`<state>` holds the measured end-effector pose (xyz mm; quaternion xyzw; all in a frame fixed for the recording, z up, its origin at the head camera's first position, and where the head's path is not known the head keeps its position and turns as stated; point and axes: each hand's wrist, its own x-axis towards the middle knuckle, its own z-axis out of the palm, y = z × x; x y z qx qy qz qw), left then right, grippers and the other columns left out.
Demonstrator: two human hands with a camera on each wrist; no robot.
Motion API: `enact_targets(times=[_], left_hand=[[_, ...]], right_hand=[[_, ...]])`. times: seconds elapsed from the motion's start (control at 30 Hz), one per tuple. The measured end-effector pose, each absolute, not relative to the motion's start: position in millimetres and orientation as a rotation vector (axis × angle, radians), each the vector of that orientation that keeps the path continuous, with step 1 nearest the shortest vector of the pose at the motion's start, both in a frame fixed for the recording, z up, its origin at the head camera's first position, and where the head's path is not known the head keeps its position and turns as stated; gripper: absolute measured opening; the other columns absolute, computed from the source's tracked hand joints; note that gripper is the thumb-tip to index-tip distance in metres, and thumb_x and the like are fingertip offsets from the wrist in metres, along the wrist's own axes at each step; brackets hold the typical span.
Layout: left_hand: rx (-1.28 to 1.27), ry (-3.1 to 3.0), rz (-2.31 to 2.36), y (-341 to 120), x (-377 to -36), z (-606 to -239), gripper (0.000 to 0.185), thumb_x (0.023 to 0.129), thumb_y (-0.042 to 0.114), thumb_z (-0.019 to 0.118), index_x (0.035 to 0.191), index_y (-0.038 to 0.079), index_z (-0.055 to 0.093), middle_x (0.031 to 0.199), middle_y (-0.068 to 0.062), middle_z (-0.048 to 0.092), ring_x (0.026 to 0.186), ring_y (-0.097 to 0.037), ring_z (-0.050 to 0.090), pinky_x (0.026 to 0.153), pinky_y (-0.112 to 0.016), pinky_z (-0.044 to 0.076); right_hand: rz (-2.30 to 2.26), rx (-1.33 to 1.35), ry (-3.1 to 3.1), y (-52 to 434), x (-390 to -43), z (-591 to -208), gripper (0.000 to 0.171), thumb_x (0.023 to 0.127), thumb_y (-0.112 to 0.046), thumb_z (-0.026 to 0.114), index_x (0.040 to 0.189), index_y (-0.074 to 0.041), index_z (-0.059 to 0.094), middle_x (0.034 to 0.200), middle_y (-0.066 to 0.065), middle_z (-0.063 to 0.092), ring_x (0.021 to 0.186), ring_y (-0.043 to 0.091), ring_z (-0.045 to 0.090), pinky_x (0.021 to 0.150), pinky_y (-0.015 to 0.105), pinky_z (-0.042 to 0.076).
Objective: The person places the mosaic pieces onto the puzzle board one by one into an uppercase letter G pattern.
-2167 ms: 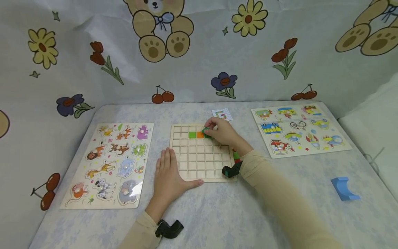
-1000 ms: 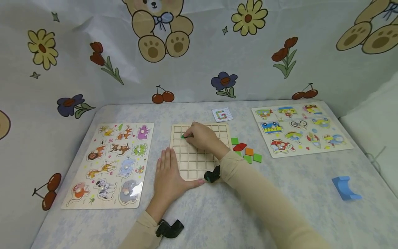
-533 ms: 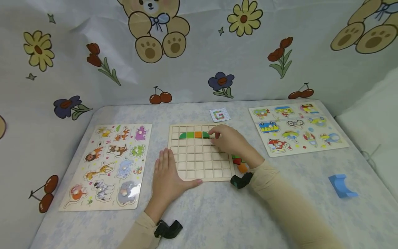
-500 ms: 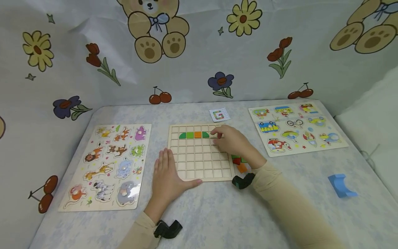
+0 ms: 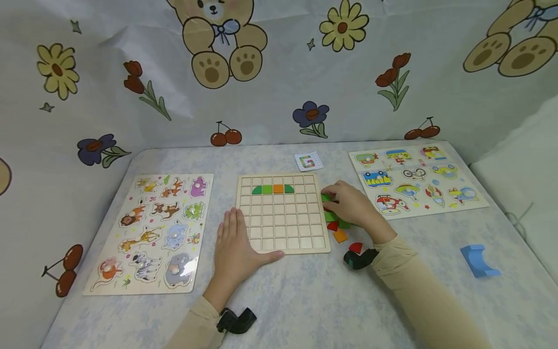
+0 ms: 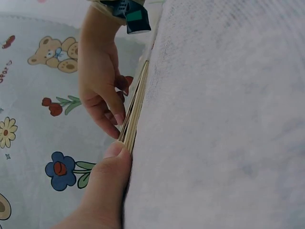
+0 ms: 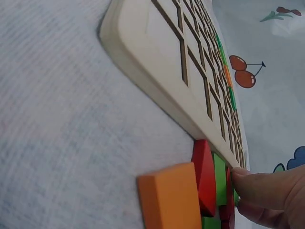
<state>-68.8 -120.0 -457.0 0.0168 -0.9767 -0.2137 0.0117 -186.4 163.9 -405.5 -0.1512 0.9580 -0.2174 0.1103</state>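
Note:
A wooden grid board (image 5: 283, 228) lies at the table's middle, with a row of green and orange tiles (image 5: 273, 189) set in its second row. My left hand (image 5: 235, 242) lies flat on the table at the board's near left corner, and its thumb (image 6: 114, 152) presses the board's edge (image 6: 136, 107). My right hand (image 5: 334, 199) is curled over the loose tiles just right of the board. Its fingertips (image 7: 248, 181) pinch a thin red tile (image 7: 229, 191) beside a green tile (image 7: 220, 174). Nearer lie a red tile (image 7: 205, 176) and an orange tile (image 7: 171, 198).
A small card with a G pattern (image 5: 308, 161) lies behind the board. An animal peg puzzle (image 5: 157, 228) is at the left, a vehicle peg puzzle (image 5: 414, 179) at the right. A blue arch block (image 5: 479, 261) sits near the right edge. A printed cloth hangs behind.
My right hand set a green quarter-round tile at the left end of the row, then drew back to the right, off the board, onto the loose tiles. The left hand has not moved.

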Motion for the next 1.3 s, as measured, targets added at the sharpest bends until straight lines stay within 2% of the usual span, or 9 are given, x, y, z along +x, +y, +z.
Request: enact_targets(times=[0.2,0.3,0.4,0.53,0.67,0.83,1.07,1.3], left_hand=[[0.065,-3.049,-0.654,-121,-69,-458,0.155,0.051,0.096,0.061,0.158,-0.002,0.007,0.167,-0.02,0.005,0.156,-0.034,0.002,0.127,-0.051,0.008],[0.063,-3.055,-0.651,-120,-69,-458,0.155,0.051,0.098,0.059,0.158,-0.001,0.006,0.167,-0.019,0.005,0.156,-0.033,0.002,0.127,-0.051,0.008],[0.067,-3.063,-0.651,-120,-69,-458,0.156,0.05,0.098,0.058,0.158,-0.001,0.005,0.167,-0.019,0.005,0.156,-0.033,0.002,0.127,-0.05,0.008],[0.066,-3.065,-0.653,-120,-69,-458,0.156,0.05,0.098,0.059,0.158,-0.001,0.006,0.167,-0.019,0.005,0.156,-0.032,0.002,0.127,-0.051,0.008],[0.061,-3.059,-0.651,-120,-70,-458,0.155,0.05,0.098,0.059,0.158,-0.001,0.006,0.167,-0.019,0.006,0.156,-0.032,0.002,0.127,-0.051,0.008],[0.061,-3.065,-0.647,-120,-70,-458,0.155,0.051,0.099,0.057,0.158,-0.001,0.005,0.167,-0.019,0.006,0.156,-0.032,0.002,0.127,-0.051,0.007],[0.067,-3.064,-0.63,-120,-70,-456,0.154,0.052,0.097,0.059,0.158,-0.002,0.008,0.167,-0.02,0.009,0.156,-0.033,0.004,0.127,-0.051,0.009],[0.057,-3.051,-0.622,-120,-70,-456,0.154,0.052,0.099,0.056,0.158,-0.002,0.008,0.166,-0.02,0.009,0.156,-0.033,0.005,0.127,-0.051,0.009]], right_hand=[[-0.684,-0.39,2.79,165,-190,-406,0.028,0.095,-0.021,0.067,0.121,-0.009,0.067,0.099,0.009,0.062,0.084,0.023,0.055,0.071,0.033,0.048],[-0.709,-0.362,2.78,166,-191,-406,0.021,0.095,-0.02,0.067,0.113,-0.011,0.065,0.104,0.01,0.061,0.088,0.025,0.054,0.074,0.034,0.048],[-0.754,-0.334,2.741,169,-192,-405,0.017,0.095,-0.02,0.067,0.108,-0.012,0.06,0.107,0.01,0.061,0.088,0.025,0.055,0.071,0.033,0.049],[-0.853,-0.299,2.705,172,-195,-402,0.016,0.095,-0.021,0.067,0.106,-0.013,0.057,0.107,0.008,0.061,0.085,0.025,0.055,0.067,0.03,0.047],[-0.977,-0.308,2.694,167,-200,-397,0.019,0.096,-0.022,0.067,0.108,-0.013,0.057,0.107,0.008,0.06,0.087,0.026,0.054,0.069,0.031,0.046],[-1.072,-0.383,2.668,138,-204,-395,0.019,0.095,-0.024,0.069,0.106,-0.014,0.059,0.103,0.006,0.061,0.088,0.024,0.054,0.069,0.033,0.046],[-1.123,-0.521,2.613,81,-208,-408,0.018,0.092,-0.023,0.071,0.105,-0.014,0.061,0.098,0.003,0.062,0.09,0.021,0.056,0.078,0.034,0.047],[-1.118,-0.586,2.591,39,-204,-409,0.016,0.092,-0.022,0.072,0.101,-0.014,0.062,0.087,0.001,0.061,0.076,0.017,0.054,0.069,0.029,0.045]])
